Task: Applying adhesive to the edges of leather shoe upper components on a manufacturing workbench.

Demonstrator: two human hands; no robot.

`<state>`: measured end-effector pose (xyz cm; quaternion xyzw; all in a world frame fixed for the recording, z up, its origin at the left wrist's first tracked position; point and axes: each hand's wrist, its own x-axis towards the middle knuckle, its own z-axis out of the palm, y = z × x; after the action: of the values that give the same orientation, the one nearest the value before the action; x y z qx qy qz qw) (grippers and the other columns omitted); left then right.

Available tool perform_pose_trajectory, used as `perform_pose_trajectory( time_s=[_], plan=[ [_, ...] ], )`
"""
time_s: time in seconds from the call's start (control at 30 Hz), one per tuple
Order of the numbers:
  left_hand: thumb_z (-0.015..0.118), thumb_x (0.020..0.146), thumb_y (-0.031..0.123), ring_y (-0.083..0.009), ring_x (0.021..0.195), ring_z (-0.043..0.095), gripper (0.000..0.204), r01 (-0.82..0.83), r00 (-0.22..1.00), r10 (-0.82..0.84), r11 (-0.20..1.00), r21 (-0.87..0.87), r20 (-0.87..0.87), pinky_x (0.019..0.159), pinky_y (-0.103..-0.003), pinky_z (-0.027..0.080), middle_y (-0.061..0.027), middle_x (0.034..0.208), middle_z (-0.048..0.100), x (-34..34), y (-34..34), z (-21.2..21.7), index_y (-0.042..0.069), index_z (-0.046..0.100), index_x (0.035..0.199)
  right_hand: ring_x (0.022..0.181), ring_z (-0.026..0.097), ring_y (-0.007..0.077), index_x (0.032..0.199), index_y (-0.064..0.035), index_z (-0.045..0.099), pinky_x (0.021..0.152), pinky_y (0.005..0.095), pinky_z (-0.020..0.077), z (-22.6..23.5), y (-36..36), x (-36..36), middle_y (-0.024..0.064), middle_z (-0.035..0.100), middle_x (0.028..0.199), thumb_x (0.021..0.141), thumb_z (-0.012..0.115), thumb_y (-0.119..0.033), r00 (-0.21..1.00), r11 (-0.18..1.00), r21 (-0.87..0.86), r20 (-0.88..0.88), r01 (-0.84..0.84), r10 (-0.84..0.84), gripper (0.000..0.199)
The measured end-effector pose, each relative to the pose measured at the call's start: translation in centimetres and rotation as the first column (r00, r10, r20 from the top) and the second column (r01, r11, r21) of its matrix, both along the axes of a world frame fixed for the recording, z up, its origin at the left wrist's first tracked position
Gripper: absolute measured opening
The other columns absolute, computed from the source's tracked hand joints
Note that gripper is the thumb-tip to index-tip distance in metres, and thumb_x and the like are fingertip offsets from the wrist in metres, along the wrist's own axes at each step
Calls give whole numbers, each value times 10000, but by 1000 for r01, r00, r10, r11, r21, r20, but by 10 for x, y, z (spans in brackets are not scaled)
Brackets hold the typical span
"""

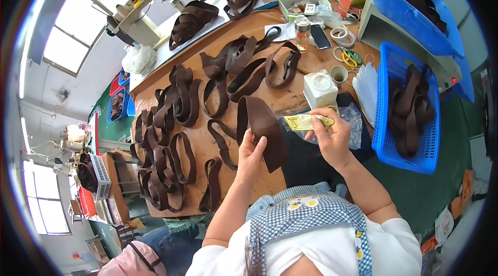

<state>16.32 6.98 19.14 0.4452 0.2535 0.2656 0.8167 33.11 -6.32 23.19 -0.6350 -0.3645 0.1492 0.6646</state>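
My left hand (251, 154) is closed on a dark brown leather band (265, 126), which it lifts above the table's near edge, thumb on the outer face. In my right hand (333, 138) is a flat brush (301, 122) with a pale yellow, stained handle, gripped between thumb and fingers. Its bristle end points left and is close beside the band; whether they touch I cannot tell. Just beyond the brush stands a white square container (320, 90) with a stained top. Many looped brown leather bands (185, 97) lie across the table to the left.
A blue basket (380, 125) of brown bands stands at the right. Scissors (351, 58), tape rolls (340, 36), a phone (321, 37) and a glass jar (302, 35) lie beyond the container. A sewing machine (136, 16) is far left; a person in pink (129, 260) is at lower left.
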Motion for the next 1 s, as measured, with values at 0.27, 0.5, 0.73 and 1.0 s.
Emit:
perform_pose_trajectory(
  time_s=[0.27,0.5,0.73,1.0],
  plan=[
    [518,990,40,-115,1119,530,331,-32,999,31,998,56,11,993,-277,426,-35,1203,570,-2,2,5,41,468,1317,612,668,123,1034,24,614,543,242,519,20,22,-6,71,651,784,950,548,-40,996,999,-38,81,-39,42,126],
    [512,995,65,-145,1085,589,258,-91,994,99,983,-157,46,947,-322,506,-46,1187,582,6,10,22,52,486,1251,609,669,153,1029,25,604,543,256,524,19,4,-14,124,659,848,924,560,-14,949,988,-94,279,-122,144,121],
    [541,983,83,-186,1101,614,256,-69,994,92,942,-327,55,959,-352,515,-53,1164,631,0,29,13,71,503,1236,598,676,173,1028,13,614,537,273,522,26,-19,-16,120,649,782,859,587,32,845,968,-122,474,-217,249,173],
    [602,878,-62,-182,1077,617,540,173,979,-195,946,-274,-54,871,-318,549,-68,1217,578,-11,40,23,82,418,1365,640,669,145,1047,51,598,560,245,531,21,-37,-2,115,637,881,946,540,-16,977,994,-46,187,-99,106,134]
  ],
)
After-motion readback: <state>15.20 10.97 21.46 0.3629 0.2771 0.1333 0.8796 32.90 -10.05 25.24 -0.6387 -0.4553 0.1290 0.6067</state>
